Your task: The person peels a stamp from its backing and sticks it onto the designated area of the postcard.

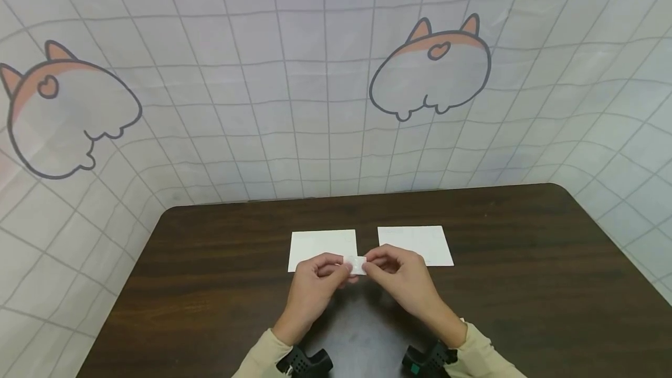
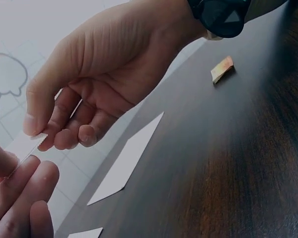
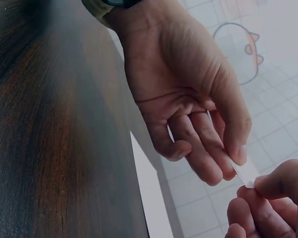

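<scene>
A small white wrapper-like piece (image 1: 357, 265) is stretched between my two hands above the table, in front of two white cards. In the left wrist view one edge of the piece (image 2: 38, 141) looks finely jagged. My left hand (image 1: 313, 284) pinches its left end between thumb and fingers, and my right hand (image 1: 404, 279) pinches the right end the same way. Both thumbs lie on the near side. Seen in the right wrist view, the thin piece (image 3: 244, 173) spans the short gap between the two thumbs. Its ends are hidden under the fingertips.
The left white card (image 1: 320, 245) and the right white card (image 1: 417, 242) lie side by side on the dark wooden table (image 1: 210, 308). A small yellow-orange folded bit (image 2: 222, 69) sits on the tabletop by my right forearm. A patterned curtain (image 1: 252, 92) hangs behind the table.
</scene>
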{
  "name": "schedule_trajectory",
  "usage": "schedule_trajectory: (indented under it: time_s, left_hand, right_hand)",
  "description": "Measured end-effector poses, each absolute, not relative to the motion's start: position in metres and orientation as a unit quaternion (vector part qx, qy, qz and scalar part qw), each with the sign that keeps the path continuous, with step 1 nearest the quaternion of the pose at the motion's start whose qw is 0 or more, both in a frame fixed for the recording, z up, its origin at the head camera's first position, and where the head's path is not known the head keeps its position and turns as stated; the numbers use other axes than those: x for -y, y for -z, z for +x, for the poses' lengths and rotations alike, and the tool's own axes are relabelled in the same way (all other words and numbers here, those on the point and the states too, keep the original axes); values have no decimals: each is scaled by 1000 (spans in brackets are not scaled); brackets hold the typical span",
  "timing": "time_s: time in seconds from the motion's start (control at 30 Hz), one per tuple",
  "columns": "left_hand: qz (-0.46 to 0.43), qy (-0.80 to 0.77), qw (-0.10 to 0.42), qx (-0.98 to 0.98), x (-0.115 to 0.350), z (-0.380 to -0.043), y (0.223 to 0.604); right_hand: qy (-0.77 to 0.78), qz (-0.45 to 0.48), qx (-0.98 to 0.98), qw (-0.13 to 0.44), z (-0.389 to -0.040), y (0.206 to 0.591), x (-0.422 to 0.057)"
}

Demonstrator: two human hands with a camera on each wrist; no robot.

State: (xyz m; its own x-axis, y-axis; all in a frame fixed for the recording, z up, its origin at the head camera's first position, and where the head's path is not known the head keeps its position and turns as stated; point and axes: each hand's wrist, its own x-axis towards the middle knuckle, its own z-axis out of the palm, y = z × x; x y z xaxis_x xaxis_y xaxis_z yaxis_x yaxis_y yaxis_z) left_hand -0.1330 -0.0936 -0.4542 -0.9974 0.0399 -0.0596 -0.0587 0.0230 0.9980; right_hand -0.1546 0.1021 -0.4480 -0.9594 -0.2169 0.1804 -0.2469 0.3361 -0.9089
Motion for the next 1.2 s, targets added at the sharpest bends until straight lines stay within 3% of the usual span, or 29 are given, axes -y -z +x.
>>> schedule_trajectory:
  time_s: [0.33, 0.83, 1.2]
  left_hand:
    - [-13, -707, 44, -706, 95, -132, 457]
    - [16, -696, 81, -713, 91, -130, 459]
    - [31, -694, 67, -716, 91, -126, 461]
  right_hand:
    - [-552, 190, 809, 73, -154, 451, -101]
    - [-531, 198, 823, 41, -151, 451, -100]
    - [-512, 200, 832, 79, -147, 451, -99]
